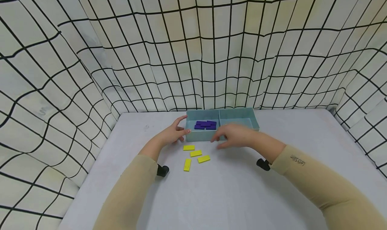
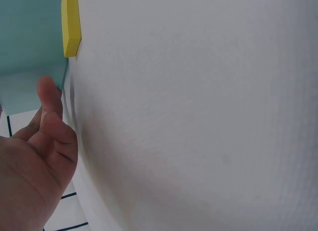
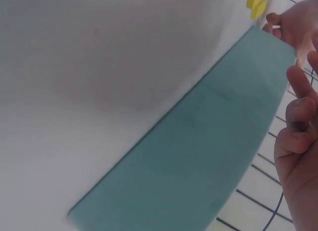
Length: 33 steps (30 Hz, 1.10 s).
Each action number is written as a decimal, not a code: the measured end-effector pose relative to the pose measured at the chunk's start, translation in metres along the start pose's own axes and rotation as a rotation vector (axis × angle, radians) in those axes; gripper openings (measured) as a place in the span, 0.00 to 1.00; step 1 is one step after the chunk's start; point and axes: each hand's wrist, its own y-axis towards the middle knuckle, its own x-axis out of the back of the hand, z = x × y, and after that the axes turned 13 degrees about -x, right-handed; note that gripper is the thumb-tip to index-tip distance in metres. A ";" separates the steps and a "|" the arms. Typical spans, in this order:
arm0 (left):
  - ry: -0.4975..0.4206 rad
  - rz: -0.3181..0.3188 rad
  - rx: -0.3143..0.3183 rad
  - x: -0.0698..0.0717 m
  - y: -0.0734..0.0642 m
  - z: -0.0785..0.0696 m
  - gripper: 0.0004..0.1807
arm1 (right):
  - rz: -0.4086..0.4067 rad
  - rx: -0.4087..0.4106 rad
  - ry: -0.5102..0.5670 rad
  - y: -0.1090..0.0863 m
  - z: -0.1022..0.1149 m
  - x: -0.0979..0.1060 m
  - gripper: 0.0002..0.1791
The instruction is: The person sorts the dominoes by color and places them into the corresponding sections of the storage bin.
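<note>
A light teal two-compartment box [image 1: 199, 136] stands at the table's far side. Several purple blocks [image 1: 205, 125] lie in its left compartment; in the right one, the part I see past my hand is bare. My left hand [image 1: 171, 134] is at the box's left end, fingers spread, its thumb by the front left corner and a finger reaching toward the back corner. My right hand [image 1: 237, 135] hovers over the front wall, fingers loosely bent, with nothing visible in it. Several yellow blocks [image 1: 196, 153] lie scattered on the table before the box's left half.
The white table [image 1: 223, 193] carries the box and blocks. Black netting [image 1: 211, 55] over pale walls encloses its back and sides. Dark wrist cameras, such as the left one [image 1: 163, 171], stick out below both sleeves.
</note>
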 end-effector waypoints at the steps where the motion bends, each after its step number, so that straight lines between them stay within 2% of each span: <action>1: -0.001 0.000 -0.002 0.000 0.000 0.000 0.43 | 0.012 0.002 0.001 0.002 0.002 -0.002 0.18; 6: -0.007 0.002 -0.006 0.000 -0.001 0.002 0.43 | 0.057 0.001 0.009 0.010 0.013 -0.011 0.17; 13: 0.002 0.006 -0.002 0.001 0.001 0.002 0.43 | 0.075 -0.002 -0.046 0.019 0.022 -0.023 0.16; 20: 0.000 0.006 0.002 0.001 0.002 0.003 0.43 | 0.121 0.035 -0.044 0.026 0.028 -0.034 0.15; 25: 0.000 0.010 0.003 0.002 0.002 0.004 0.44 | 0.115 0.059 -0.080 0.030 0.029 -0.042 0.15; 33: -0.002 0.016 0.006 0.003 0.001 0.003 0.43 | 0.121 0.041 -0.123 0.035 0.032 -0.052 0.15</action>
